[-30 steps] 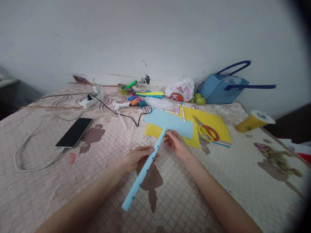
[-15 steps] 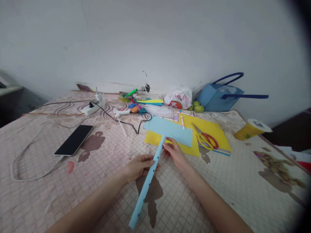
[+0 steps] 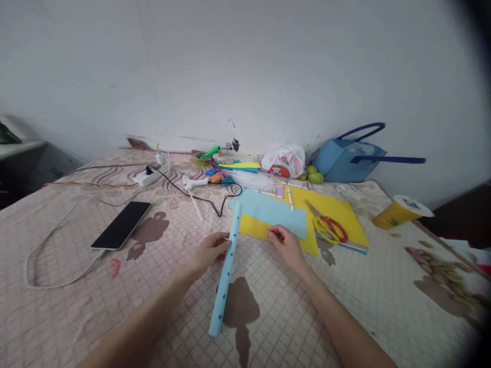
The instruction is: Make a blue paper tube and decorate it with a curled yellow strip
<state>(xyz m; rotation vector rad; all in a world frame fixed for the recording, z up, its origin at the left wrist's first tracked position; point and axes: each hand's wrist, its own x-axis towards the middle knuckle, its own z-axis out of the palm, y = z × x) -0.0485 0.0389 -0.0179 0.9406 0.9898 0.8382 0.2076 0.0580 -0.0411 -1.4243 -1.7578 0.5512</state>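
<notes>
A long light-blue paper tube [image 3: 223, 286] with dark spots along it slants over the table, its far end over the paper sheets. Around its middle, my left hand [image 3: 214, 249] is closed, thumb on the near side. My right hand [image 3: 284, 242] is apart from the tube, fingers curled together beside the yellow sheet [image 3: 253, 226]; whether anything small is between them is hidden. A light-blue sheet [image 3: 274, 210] lies on top of the yellow one. Scissors [image 3: 330, 225] with red and yellow handles rest on more yellow paper at the right.
A phone [image 3: 121, 225] with a white cable lies left. A glue gun [image 3: 194, 183] and its black cord are behind my left hand. Further back are a plastic bag [image 3: 286, 161], green fruit [image 3: 315, 177] and a blue bag [image 3: 341, 158]. A yellow roll [image 3: 401, 211] stands right.
My right hand has come off the tube and moved slightly right. My left hand has shifted left with the tube, which now points more nearly straight away from me.
</notes>
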